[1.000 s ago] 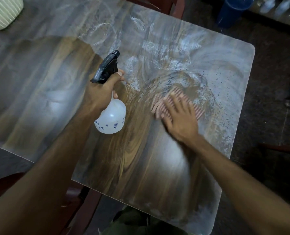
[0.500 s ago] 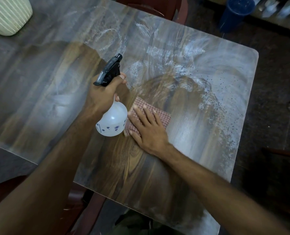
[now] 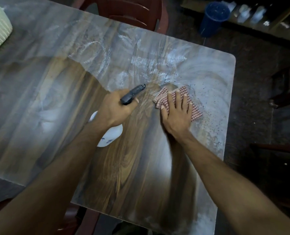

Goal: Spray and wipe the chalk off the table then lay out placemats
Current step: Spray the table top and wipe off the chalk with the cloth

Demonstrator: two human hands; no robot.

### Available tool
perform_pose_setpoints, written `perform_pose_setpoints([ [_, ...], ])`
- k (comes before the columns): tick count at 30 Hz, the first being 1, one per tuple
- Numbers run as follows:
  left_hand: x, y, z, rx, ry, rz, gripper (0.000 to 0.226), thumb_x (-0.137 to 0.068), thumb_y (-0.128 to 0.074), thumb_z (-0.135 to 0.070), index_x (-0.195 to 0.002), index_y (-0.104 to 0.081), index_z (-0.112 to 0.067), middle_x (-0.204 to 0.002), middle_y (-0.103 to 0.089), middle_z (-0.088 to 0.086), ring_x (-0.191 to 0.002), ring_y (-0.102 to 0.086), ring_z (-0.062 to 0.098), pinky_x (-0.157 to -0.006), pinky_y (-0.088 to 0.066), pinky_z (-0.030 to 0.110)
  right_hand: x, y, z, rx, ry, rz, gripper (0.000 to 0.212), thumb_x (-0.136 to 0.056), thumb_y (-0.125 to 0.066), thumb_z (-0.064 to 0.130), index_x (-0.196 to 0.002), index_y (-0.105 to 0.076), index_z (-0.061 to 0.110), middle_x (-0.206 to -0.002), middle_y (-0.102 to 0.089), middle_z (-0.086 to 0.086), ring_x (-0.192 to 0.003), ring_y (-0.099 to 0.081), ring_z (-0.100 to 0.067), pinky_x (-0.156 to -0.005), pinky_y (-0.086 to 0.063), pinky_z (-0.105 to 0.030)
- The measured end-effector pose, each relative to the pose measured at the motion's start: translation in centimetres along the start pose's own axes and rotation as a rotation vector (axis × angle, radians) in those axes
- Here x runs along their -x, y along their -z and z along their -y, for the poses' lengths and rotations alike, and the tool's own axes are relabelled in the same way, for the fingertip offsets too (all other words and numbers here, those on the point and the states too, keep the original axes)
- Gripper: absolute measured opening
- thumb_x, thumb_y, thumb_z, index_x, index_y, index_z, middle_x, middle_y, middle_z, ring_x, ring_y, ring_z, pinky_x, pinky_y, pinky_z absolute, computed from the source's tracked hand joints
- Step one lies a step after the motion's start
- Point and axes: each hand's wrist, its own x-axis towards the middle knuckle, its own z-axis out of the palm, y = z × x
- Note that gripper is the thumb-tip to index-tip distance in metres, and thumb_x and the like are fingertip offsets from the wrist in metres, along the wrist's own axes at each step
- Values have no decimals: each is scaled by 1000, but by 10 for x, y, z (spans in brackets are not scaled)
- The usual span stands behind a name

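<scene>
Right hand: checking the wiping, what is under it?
The right hand presses flat on a checked cloth on the table. The surface beneath the cloth is hidden.

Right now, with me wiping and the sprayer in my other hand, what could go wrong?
1. The checked cloth lies under the flat right hand, so it may only smear the chalk beyond it into the wet patch.
2. The left hand grips the spray bottle close beside the wiping hand; a wide stroke could knock it.
3. The table edge is near; a hard swipe could carry the cloth off.
</scene>
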Motion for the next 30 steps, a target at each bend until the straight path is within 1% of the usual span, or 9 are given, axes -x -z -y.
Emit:
perform_pose_setpoints([
  [3, -11, -18, -25, -68, -68, 80, 18, -91, -62, -22, -87, -63, -4, -59, -53, -3, -48, -45, 6, -44, -30, 14, 14, -8, 3, -7, 23, -85, 65, -95, -27, 54, -152, -33, 25, -160, -28, -8, -147, -24, -33, -118, -17, -54],
  [5, -20, -33, -42, -88, -106, 146, 13, -91, -61, -22, -91, -65, -10, -61, -55, -5, -52, -47, 8, -47, -34, 18, 14, -13, 2, -23, 35, -104, 64, -94, -31, 53, -151, -36, 25, -159, -31, -8, -146, -27, -33, -117, -21, -54],
  [8, -35, -52, -63, -140, -107, 195, 16, -89, -60, -24, -79, -60, -11, -56, -49, -4, -50, -44, 12, -50, -31, 28, 13, -16, -1, -44, 50, -136, 62, -95, -35, 52, -149, -41, 23, -158, -33, -8, -146, -27, -33, -117, -21, -54],
  [11, -47, -64, -71, -194, -91, 194, 23, -88, -61, -27, -67, -53, -18, -55, -50, -2, -52, -46, 17, -53, -30, 29, 13, -17, -2, -66, 70, -157, 60, -96, -35, 52, -148, -42, 22, -157, -35, -8, -146, -26, -32, -117, -21, -54],
  [13, -51, -67, -74, -194, -73, 191, 21, -89, -61, -27, -72, -57, -15, -60, -53, 0, -56, -48, 19, -53, -32, 29, 13, -17, -4, -83, 80, -173, 60, -96, -35, 51, -148, -41, 21, -156, -36, -9, -146, -27, -33, -117, -22, -55],
  [16, -55, -66, -75, -169, -12, 144, 23, -92, -61, -26, -89, -64, -3, -64, -56, 4, -55, -46, 15, -52, -34, 28, 12, -15, -5, -73, 94, -150, 62, -95, -34, 52, -151, -37, 24, -159, -30, -8, -148, -22, -32, -118, -18, -54],
  [21, -60, -49, -60, -190, 215, 16, 25, -92, -61, -26, -84, -64, -3, -63, -57, 7, -55, -49, 18, -52, -35, 27, 10, -13, -9, -70, 106, -114, 64, -94, -34, 53, -152, -34, 26, -161, -26, -7, -148, -20, -32, -118, -18, -55],
  [25, -56, -38, -47, -155, 326, -68, 29, -90, -61, -26, -87, -67, 2, -79, -69, 23, -64, -59, 30, -63, -47, 35, 9, -11, -11, -78, 117, -101, 65, -94, -33, 54, -152, -34, 25, -161, -25, -6, -148, -20, -32, -117, -19, -56],
  [30, -49, -30, -39, -22, 401, -197, 20, -88, -61, -25, -87, -67, -6, -90, -72, 19, -81, -68, 38, -81, -57, 47, 9, -10, -12, -74, 122, -73, 64, -95, -28, 56, -153, -32, 26, -162, -23, -5, -149, -19, -31, -117, -19, -56],
])
